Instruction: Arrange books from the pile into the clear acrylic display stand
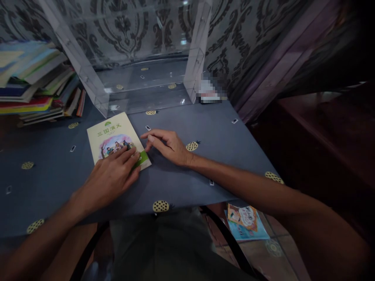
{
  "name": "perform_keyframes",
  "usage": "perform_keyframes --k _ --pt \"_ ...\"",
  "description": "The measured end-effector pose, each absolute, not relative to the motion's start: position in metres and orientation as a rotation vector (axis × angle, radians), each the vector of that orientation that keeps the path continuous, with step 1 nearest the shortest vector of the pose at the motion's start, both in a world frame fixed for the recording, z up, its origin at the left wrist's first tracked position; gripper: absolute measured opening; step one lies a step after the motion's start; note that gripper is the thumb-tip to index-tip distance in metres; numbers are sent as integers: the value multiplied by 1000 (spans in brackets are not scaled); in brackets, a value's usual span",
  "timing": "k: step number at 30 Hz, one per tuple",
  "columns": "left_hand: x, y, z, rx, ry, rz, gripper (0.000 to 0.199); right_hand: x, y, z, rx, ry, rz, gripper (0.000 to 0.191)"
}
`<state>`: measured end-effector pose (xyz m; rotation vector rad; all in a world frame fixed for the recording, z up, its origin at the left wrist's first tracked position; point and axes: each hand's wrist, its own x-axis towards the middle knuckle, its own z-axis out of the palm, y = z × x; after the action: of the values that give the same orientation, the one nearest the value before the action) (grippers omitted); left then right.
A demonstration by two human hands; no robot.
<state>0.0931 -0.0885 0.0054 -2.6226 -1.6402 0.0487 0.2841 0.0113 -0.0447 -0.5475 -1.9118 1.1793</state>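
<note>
A cream book with green Chinese characters and a picture of figures under a pink tree lies closed on the blue-grey tablecloth. Across its lower part rests my left hand, palm down, fingers stretched over the cover and hiding some of the picture. Just right of the book is my right hand, its fingers loosely bent and apart, with nothing between them; the fingertips are near the book's right edge.
Behind the book stands a clear acrylic rack. Stacked books fill the back left. A blurred item lies right of the rack. Another book is on the floor below the table's front edge. Patterned curtains hang behind.
</note>
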Motion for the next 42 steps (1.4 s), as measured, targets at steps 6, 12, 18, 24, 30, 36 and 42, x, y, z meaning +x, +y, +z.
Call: perform_keyframes --k 6,12,18,24,30,36,42 --pt "95 -92 2 -2611 -1669 23 42 286 5 -40 -491 -1966 1125 31" --pt "96 -94 0 -2598 -1642 3 43 286 3 -44 -401 -2318 833 29" --pt "67 -84 -4 -2555 -1807 -322 39 284 1 -46 -454 -2334 773 26" --pt "16 -67 -21 -1994 -2340 -264 63 281 3 -49 -429 -2359 738 21" --pt "-6 -63 -36 -2067 -2427 -492 75 270 7 -53 -550 -2558 590 35" --pt "-7 -61 -47 -2045 -2391 -620 68 223 36 -44 -726 -2654 563 44" --pt "-8 -61 -56 -2010 -2379 -804 69 181 64 -43 -873 -2571 490 34"
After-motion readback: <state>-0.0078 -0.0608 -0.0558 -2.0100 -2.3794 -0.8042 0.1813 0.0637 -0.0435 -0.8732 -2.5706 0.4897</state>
